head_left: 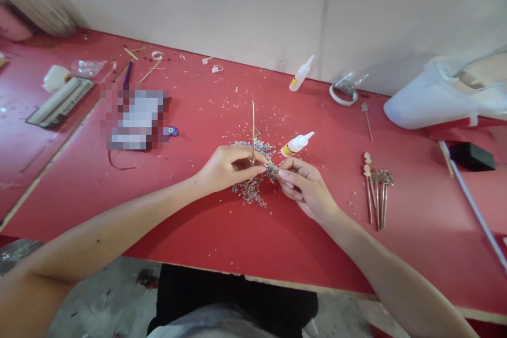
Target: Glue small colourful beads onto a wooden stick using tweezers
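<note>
My left hand [232,169] is closed, with thumb and fingers pinched around a small chip-covered ornament [272,170]. A thin gold-coloured stick [253,127] stands upright out of the same hand; whether it joins the ornament is hidden. From the other side, the fingertips of my right hand [303,185] pinch the ornament too. Under both hands a heap of tiny multicoloured chips [251,190] is spread on the red tabletop [198,243]. Just beyond my right hand, a small white glue bottle [295,145] with a yellow label leans tilted, its nozzle pointing right.
Several gold sticks with clustered tops [378,195] lie at right, near a black block [472,156] and a white bucket [420,92]. Another glue bottle [301,75] stands near the wall. A blurred-out rectangle [137,119] and a knife box [61,101] are left.
</note>
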{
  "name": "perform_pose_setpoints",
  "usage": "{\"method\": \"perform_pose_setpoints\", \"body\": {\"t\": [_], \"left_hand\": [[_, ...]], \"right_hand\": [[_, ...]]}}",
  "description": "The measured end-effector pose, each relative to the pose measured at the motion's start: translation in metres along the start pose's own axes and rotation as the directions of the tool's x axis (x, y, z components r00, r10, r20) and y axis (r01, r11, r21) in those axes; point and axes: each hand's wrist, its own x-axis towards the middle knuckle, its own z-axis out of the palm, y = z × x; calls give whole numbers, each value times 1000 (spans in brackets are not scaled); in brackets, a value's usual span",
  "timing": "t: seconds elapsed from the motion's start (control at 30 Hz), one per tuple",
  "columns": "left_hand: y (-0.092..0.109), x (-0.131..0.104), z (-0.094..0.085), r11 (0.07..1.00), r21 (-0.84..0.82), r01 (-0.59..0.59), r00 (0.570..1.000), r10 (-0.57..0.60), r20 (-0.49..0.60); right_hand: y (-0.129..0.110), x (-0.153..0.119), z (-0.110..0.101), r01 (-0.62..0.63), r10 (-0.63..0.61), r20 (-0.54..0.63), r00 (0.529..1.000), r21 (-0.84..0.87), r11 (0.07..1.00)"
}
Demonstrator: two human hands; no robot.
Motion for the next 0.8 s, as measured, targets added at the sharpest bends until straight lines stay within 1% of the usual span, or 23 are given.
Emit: {"method": "perform_pose_setpoints", "body": {"t": [0.17,0.33,0.47,0.57,0.7,0.8], "left_hand": [[1,0,0,994,73,-85,996,88,-31],[-2,0,1,971,173,-167,983,179,-51],[-5,-1,1,926,256,-279,952,302,-55],[-7,-2,1,892,299,-338,928,369,-51],[-8,-1,1,856,340,-390,906,423,-28],[-8,-1,1,841,356,-407,897,442,-17]], "right_hand": [[1,0,2,-5,5,13,1000,32,999],[1,0,2,-18,18,13,1000,38,999],[0,-1,2,-19,17,29,999,38,999],[0,-1,2,-15,14,27,1000,46,999],[1,-1,3,-21,20,14,1000,58,998],[1,-1,3,-24,23,19,1000,64,998]]}}
